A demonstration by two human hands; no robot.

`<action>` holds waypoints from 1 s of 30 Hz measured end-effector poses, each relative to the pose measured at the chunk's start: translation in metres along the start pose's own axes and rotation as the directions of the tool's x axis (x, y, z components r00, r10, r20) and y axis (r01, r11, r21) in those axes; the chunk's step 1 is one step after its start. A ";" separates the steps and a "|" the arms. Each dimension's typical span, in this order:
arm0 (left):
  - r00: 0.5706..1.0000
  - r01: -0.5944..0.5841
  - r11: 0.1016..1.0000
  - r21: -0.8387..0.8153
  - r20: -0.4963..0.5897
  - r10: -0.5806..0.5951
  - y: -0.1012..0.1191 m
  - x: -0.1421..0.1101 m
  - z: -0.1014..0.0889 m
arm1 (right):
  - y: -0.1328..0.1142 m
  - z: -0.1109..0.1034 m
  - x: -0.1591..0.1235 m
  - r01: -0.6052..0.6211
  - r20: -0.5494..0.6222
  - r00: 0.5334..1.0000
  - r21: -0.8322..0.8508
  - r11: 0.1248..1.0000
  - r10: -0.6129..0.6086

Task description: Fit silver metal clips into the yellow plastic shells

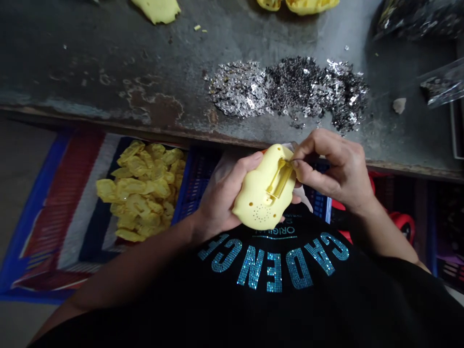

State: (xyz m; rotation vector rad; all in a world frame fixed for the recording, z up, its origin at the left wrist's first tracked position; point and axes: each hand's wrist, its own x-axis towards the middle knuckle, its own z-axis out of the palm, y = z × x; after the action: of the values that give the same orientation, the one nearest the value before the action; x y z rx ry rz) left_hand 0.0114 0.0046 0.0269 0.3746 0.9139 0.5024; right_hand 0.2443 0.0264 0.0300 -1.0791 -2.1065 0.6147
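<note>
My left hand (228, 193) is closed around a pale yellow plastic toy casing (259, 208), held tilted over my lap. Its back faces me, with an open battery compartment (281, 179), screw holes and a ring of small speaker holes. My right hand (337, 169) pinches at the compartment's upper end, thumb and forefinger pressed together. A thin dark bit shows at those fingertips, too small to make out. On the bench edge beyond my hands lie small silvery metal pieces (237, 89) beside a darker heap of metal pieces (295, 79).
A blue crate (31, 212) with a striped liner holds yellow plastic parts (141, 193) at the left. Another blue basket (197, 169) sits under my hands. More yellow shells (159, 9) and plastic bags of metal pieces (420, 19) lie on the grey bench (90, 58).
</note>
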 end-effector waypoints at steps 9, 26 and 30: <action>0.999 -0.031 1.000 0.001 -0.014 0.031 0.000 0.000 0.003 | 0.001 -0.009 -0.003 -0.027 -0.015 0.999 0.055 0.998 0.028; 1.000 -0.015 0.999 -0.043 -0.004 0.015 -0.001 0.004 0.006 | 0.008 -0.008 -0.001 -0.009 0.034 0.999 0.070 0.997 0.006; 0.998 -0.056 0.996 -0.070 -0.014 0.055 -0.003 0.006 0.005 | 0.009 -0.006 -0.006 0.049 -0.056 0.997 0.053 0.997 -0.046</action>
State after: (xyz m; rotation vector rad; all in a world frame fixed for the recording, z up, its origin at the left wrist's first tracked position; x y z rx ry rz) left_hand 0.0193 0.0052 0.0243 0.3340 0.8973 0.5868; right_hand 0.2558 0.0269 0.0264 -1.0026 -2.0503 0.6088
